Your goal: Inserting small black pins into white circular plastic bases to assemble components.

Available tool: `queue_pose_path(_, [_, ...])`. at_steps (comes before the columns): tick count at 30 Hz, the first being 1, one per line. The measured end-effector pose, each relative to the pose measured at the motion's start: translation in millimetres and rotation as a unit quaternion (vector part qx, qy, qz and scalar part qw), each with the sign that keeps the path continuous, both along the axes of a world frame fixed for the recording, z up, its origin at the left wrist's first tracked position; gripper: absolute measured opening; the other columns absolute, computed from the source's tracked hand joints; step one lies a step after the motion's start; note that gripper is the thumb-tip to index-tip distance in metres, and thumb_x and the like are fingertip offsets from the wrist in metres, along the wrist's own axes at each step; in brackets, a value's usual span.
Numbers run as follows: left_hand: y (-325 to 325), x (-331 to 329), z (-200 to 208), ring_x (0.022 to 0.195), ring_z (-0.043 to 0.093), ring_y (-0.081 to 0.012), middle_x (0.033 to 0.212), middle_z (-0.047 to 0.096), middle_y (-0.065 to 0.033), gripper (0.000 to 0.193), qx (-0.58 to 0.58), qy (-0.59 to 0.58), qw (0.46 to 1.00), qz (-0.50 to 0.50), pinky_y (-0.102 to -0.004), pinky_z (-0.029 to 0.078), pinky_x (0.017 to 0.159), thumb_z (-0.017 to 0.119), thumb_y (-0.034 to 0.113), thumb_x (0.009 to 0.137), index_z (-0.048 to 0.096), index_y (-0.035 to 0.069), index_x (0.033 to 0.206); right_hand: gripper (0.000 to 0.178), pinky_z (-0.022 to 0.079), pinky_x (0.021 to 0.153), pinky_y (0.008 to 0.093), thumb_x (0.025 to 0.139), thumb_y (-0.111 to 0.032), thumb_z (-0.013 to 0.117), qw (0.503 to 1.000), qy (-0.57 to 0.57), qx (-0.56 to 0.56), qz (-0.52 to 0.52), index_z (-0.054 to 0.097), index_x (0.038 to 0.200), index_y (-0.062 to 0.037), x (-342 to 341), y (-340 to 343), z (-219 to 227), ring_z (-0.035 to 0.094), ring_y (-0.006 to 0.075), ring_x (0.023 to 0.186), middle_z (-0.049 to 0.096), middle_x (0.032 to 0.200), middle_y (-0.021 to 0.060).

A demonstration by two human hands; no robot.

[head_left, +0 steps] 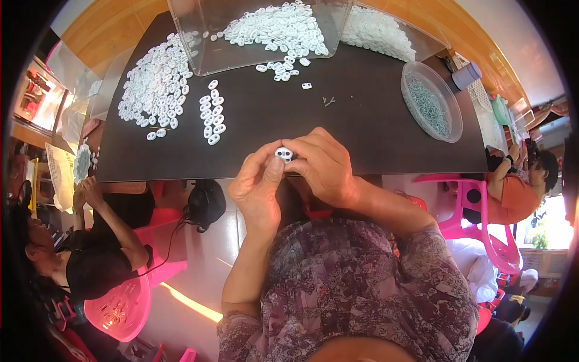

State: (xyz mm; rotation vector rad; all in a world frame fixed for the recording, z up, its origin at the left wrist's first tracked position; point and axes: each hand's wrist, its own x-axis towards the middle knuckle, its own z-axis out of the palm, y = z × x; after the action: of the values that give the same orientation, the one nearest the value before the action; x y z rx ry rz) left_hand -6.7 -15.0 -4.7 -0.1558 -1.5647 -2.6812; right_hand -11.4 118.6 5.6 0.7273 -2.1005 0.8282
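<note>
Just in front of the table's near edge, a small white oval plastic piece [283, 153] with two dark holes is held between both hands. My left hand [258, 190] pinches it from the left, the thumb against its lower side. From the right, my right hand [325, 166] closes on it with thumb and forefinger. Fingertips partly cover its underside, so I cannot tell if a second part sits there. Beyond my hands, two short columns of similar white oval pieces [218, 114] lie on the dark table [265, 120].
A big heap of white pieces [154, 84] covers the table's left. Clear bins [241, 63] at the back hold more. A round clear dish [453, 123] with small blue-green parts stands right, near a grey-lidded jar [466, 76]. Co-workers sit left [96, 259] and right [512, 196].
</note>
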Motion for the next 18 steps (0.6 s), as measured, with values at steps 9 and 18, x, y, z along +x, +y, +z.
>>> queue_pose_path(9, [2.0,4.8,-6.9,0.078,0.050,-0.0074,0.087,0.057,-0.0017,0.022,-0.053,0.091,0.994,0.040,-0.0207,0.043,0.068,0.058,0.007,0.089,0.062,-0.005,0.107,0.022,0.045,0.058,0.0322,0.072,-0.008,0.068,1.000,0.003,0.017,0.013,0.061,0.091,0.0035,2.8,-1.2,-0.4,0.055,0.0246,0.068,0.062,0.090,0.0126])
queue_pose_path(18, [14.6,11.7,-14.7,0.082,0.051,-0.0073,0.093,0.057,-0.0028,0.020,-0.038,0.093,0.990,0.098,-0.0223,0.043,0.075,0.053,0.010,0.093,0.059,-0.005,0.105,0.020,0.044,0.056,0.0318,0.072,0.000,0.065,0.998,-0.006,-0.058,0.010,0.059,0.092,0.0047,6.6,-11.1,-10.5,0.054,0.0240,0.065,0.062,0.086,0.0133])
